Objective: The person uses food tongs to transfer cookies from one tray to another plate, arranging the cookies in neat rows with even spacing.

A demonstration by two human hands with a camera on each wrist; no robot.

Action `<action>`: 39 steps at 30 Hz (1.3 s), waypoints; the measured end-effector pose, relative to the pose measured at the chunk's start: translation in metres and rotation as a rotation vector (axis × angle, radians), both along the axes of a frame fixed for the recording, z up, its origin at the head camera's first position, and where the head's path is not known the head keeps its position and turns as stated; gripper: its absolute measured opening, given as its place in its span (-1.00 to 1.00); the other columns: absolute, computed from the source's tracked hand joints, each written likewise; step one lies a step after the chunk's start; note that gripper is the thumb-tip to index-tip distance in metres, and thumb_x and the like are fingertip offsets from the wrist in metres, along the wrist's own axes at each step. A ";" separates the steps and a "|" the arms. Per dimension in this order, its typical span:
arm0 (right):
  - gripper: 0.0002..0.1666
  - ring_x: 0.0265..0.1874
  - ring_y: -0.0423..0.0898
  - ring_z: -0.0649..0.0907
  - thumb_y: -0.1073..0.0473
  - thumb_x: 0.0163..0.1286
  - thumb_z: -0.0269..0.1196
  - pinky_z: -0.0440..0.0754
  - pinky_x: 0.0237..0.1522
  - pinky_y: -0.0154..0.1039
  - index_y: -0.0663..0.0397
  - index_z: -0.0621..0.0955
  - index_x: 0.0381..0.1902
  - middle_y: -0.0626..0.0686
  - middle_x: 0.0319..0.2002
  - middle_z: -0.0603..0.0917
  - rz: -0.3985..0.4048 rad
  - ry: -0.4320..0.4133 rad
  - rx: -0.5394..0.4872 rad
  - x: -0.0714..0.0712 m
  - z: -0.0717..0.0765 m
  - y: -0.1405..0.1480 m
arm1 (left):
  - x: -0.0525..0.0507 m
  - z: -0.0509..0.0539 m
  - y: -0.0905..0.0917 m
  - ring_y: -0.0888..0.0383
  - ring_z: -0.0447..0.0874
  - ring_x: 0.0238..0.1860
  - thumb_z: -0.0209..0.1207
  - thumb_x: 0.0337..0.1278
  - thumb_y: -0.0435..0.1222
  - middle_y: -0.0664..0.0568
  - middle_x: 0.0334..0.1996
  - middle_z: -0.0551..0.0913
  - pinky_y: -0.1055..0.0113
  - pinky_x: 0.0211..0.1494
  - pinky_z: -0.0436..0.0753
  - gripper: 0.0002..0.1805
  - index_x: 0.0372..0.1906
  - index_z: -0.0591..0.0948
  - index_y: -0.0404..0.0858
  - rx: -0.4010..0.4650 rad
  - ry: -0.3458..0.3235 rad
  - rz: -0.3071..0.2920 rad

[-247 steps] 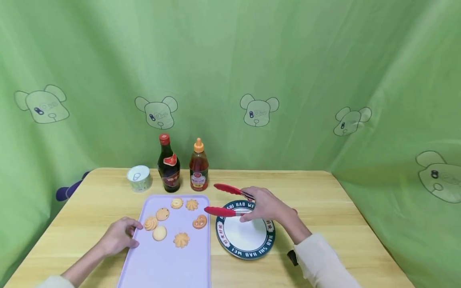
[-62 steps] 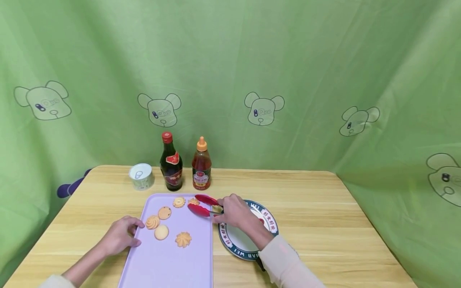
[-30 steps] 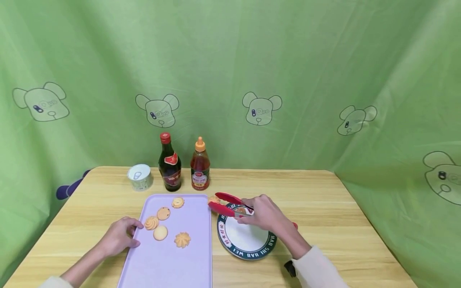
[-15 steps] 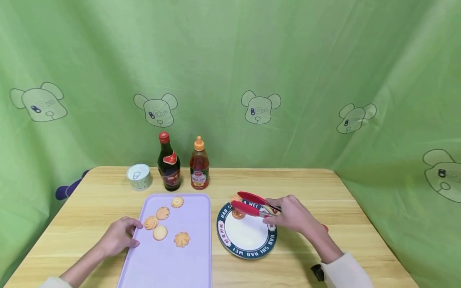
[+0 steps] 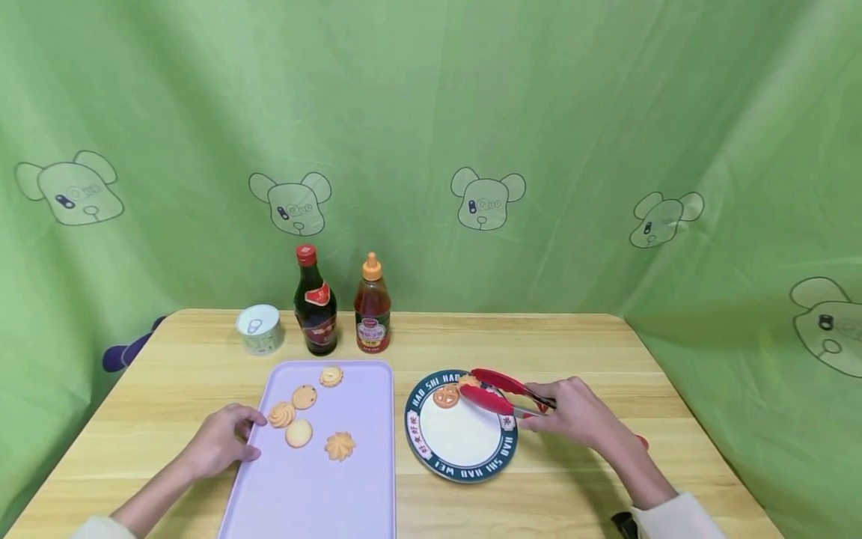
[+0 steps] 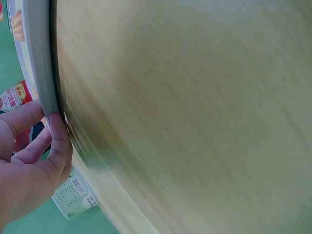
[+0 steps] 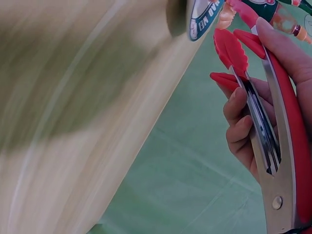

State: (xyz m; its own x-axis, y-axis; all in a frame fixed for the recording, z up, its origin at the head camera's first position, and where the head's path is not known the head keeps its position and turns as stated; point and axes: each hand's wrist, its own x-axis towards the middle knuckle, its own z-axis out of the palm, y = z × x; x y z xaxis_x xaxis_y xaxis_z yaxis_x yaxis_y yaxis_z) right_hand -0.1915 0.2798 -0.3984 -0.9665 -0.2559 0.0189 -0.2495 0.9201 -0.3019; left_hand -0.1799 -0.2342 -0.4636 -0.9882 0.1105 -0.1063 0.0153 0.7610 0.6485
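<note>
In the head view my left hand (image 5: 222, 440) pinches the left edge of a lilac tray (image 5: 310, 498). The left wrist view shows thumb and fingers on either side of the tray's rim (image 6: 41, 63). My right hand (image 5: 572, 408) grips red-tipped metal tongs (image 5: 494, 400). At their tips is a flower-shaped cookie (image 5: 468, 382), low over the back of the round plate (image 5: 461, 474) or on it; I cannot tell which. A pretzel-shaped cookie (image 5: 446, 397) lies beside it on the plate. Several cookies, including a fluted one (image 5: 340, 446) and a plain round one (image 5: 299, 433), lie on the tray.
Behind the tray stand a tin can (image 5: 260, 330), a dark red-capped bottle (image 5: 316, 311) and a sauce bottle (image 5: 373, 311) with an orange cap. A green curtain (image 5: 404, 112) hangs behind the wooden table (image 5: 539, 337).
The pretzel-shaped cookie has gone from the tray to the plate. The tongs have carried the flower-shaped cookie rightward from the tray's back corner to the plate. My left hand has stayed at the tray edge.
</note>
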 end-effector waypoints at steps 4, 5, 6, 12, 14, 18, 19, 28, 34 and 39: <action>-0.20 -0.68 -0.26 0.23 -0.12 -0.08 0.48 0.19 -0.66 -0.42 0.15 0.59 0.11 -0.12 -0.69 0.25 -0.016 -0.028 0.007 0.002 -0.002 0.004 | -0.001 0.001 0.000 0.14 0.48 -0.34 0.42 -0.39 -0.50 -0.03 -0.35 0.53 0.41 -0.35 0.48 -0.53 -0.15 0.61 -0.37 0.004 -0.004 -0.001; -0.20 -0.68 -0.26 0.23 -0.12 -0.08 0.48 0.19 -0.66 -0.42 0.15 0.59 0.11 -0.11 -0.69 0.25 -0.018 -0.034 0.008 0.003 -0.002 0.005 | -0.001 0.001 0.000 0.14 0.48 -0.34 0.42 -0.39 -0.50 -0.03 -0.35 0.53 0.41 -0.35 0.48 -0.53 -0.14 0.61 -0.37 0.004 -0.004 -0.003; -0.20 -0.68 -0.26 0.23 -0.13 -0.08 0.48 0.18 -0.66 -0.42 0.14 0.59 0.11 -0.11 -0.69 0.25 -0.017 -0.037 0.011 0.003 -0.003 0.005 | -0.001 0.002 0.001 0.14 0.48 -0.34 0.41 -0.39 -0.50 -0.03 -0.35 0.54 0.41 -0.35 0.48 -0.52 -0.14 0.61 -0.38 0.003 -0.003 -0.005; -0.21 -0.68 -0.25 0.22 -0.13 -0.09 0.49 0.17 -0.65 -0.42 0.12 0.60 0.10 -0.11 -0.70 0.23 -0.017 -0.035 0.022 0.003 -0.004 0.005 | -0.004 0.005 0.001 0.14 0.49 -0.34 0.42 -0.40 -0.48 -0.04 -0.35 0.54 0.35 -0.30 0.49 -0.52 -0.15 0.61 -0.39 -0.012 0.025 -0.030; -0.21 -0.68 -0.24 0.23 -0.12 -0.10 0.49 0.18 -0.64 -0.41 0.11 0.61 0.10 -0.11 -0.70 0.24 -0.021 -0.031 0.029 0.003 -0.004 0.004 | -0.004 0.006 0.001 0.14 0.49 -0.34 0.42 -0.39 -0.48 -0.04 -0.35 0.54 0.33 -0.29 0.50 -0.53 -0.15 0.61 -0.40 -0.017 0.028 -0.035; -0.20 -0.66 -0.23 0.23 -0.11 -0.11 0.50 0.18 -0.62 -0.40 0.10 0.60 0.11 -0.11 -0.68 0.22 -0.028 -0.034 0.033 0.003 -0.004 0.003 | -0.004 0.006 0.001 0.14 0.49 -0.34 0.42 -0.40 -0.48 -0.04 -0.35 0.54 0.35 -0.31 0.49 -0.52 -0.15 0.61 -0.39 -0.021 0.025 -0.031; -0.20 -0.66 -0.23 0.22 -0.11 -0.11 0.50 0.18 -0.62 -0.40 0.09 0.59 0.11 -0.11 -0.68 0.22 -0.031 -0.037 0.034 0.003 -0.004 0.002 | -0.004 0.006 0.001 0.14 0.49 -0.34 0.42 -0.40 -0.48 -0.04 -0.35 0.54 0.36 -0.31 0.49 -0.52 -0.15 0.61 -0.39 -0.020 0.024 -0.030; -0.15 -0.68 -0.20 0.25 -0.12 -0.14 0.51 0.24 -0.63 -0.37 0.07 0.57 0.14 0.12 -0.23 0.70 -0.048 -0.069 0.037 -0.003 0.004 -0.002 | -0.003 0.003 0.001 0.14 0.49 -0.34 0.43 -0.40 -0.47 -0.03 -0.34 0.54 0.37 -0.32 0.49 -0.52 -0.15 0.61 -0.38 -0.015 0.021 -0.026; -0.09 -0.73 -0.21 0.19 -0.15 -0.17 0.52 0.23 -0.65 -0.36 0.12 0.56 0.15 0.15 -0.13 0.70 -0.018 -0.076 0.009 -0.009 0.011 -0.016 | -0.002 0.001 0.000 0.14 0.49 -0.34 0.43 -0.41 -0.47 -0.03 -0.34 0.54 0.34 -0.30 0.50 -0.51 -0.14 0.61 -0.38 -0.024 0.012 -0.019; -0.04 -0.75 -0.23 0.18 -0.14 -0.20 0.54 0.25 -0.64 -0.37 0.14 0.53 0.18 0.20 -0.16 0.71 -0.015 -0.107 -0.020 -0.012 0.011 -0.037 | 0.000 0.000 0.000 0.14 0.49 -0.35 0.43 -0.41 -0.47 -0.03 -0.35 0.54 0.37 -0.32 0.48 -0.51 -0.15 0.61 -0.38 -0.023 0.004 -0.014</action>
State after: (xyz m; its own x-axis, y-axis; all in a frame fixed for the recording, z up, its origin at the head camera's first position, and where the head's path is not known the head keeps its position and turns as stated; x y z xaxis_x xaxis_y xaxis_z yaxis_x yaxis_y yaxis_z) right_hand -0.2033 0.2429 -0.3877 -0.9671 -0.2417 -0.0794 -0.2009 0.9170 -0.3446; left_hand -0.1801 -0.2343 -0.4632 -0.9870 0.1215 -0.1052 0.0282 0.7753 0.6310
